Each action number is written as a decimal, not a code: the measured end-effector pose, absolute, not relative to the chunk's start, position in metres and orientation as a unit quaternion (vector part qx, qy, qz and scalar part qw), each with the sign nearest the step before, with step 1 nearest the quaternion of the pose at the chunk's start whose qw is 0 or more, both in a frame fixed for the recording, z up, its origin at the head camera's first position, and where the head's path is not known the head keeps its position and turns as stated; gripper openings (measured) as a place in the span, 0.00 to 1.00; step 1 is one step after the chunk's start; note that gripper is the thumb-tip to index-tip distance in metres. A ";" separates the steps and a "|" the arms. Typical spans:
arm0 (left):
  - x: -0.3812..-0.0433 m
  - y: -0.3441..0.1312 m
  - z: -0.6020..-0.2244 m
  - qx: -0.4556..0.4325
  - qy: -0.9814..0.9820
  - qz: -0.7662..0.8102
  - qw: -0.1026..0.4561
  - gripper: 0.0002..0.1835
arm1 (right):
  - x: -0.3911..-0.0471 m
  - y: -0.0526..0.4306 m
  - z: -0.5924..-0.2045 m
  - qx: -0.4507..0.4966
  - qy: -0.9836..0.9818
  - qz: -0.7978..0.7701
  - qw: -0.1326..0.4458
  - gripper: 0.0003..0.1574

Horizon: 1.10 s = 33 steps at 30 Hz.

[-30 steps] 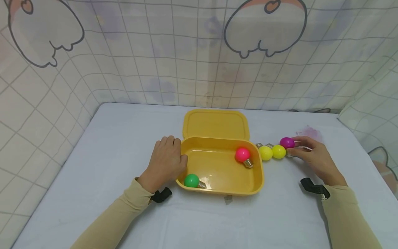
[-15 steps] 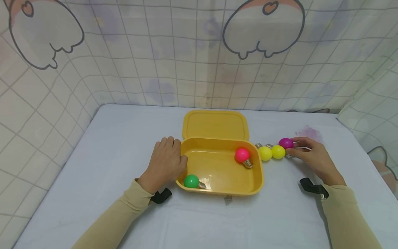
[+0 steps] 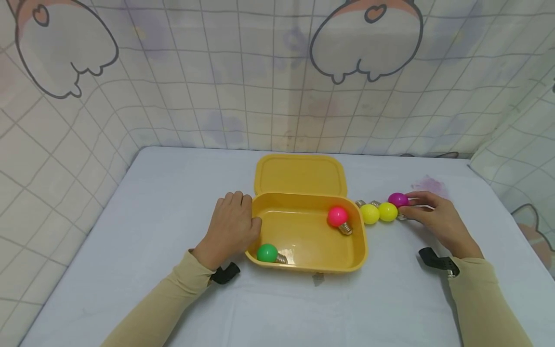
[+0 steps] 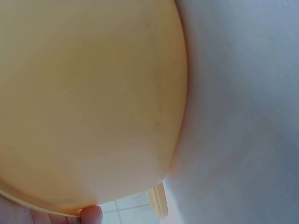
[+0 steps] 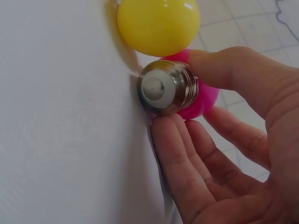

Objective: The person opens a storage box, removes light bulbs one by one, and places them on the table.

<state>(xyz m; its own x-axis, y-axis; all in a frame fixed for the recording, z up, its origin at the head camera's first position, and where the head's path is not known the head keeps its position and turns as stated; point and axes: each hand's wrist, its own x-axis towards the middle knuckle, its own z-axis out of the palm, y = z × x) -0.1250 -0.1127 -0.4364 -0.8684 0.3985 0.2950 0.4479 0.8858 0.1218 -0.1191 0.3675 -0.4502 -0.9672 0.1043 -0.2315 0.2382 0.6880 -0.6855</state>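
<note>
The person's left sleeve [image 3: 160,303] and right sleeve [image 3: 487,303] are long, plain and khaki-beige, the left one lightly creased toward the wrist. A blunt-ended black piece [image 3: 225,273] sits at the left wrist, and a curved black bracket [image 3: 435,260] with a small silvery part [image 3: 451,273] at the right. Both hands [image 3: 230,229] [image 3: 442,224] are bare.

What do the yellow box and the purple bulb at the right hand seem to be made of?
Yellow box: probably smooth, slightly glossy plastic; its one-colour inside catches a soft highlight.
Purple bulb: a smooth, evenly coloured round end, plastic or coated glass, I can't tell which. Its screw base looks like polished metal, judging by the silvery, reflective threads.
</note>
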 end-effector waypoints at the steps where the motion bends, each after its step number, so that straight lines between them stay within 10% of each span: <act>1: -0.125 -0.113 -0.436 -0.221 -0.962 -0.094 0.133 0.10 | -0.119 0.368 -0.451 0.096 0.913 -0.386 0.087 0.50; 33: -0.124 -0.113 -0.436 -0.226 -0.959 -0.100 0.143 0.10 | -0.110 0.355 -0.419 0.099 0.913 -0.394 0.035 0.45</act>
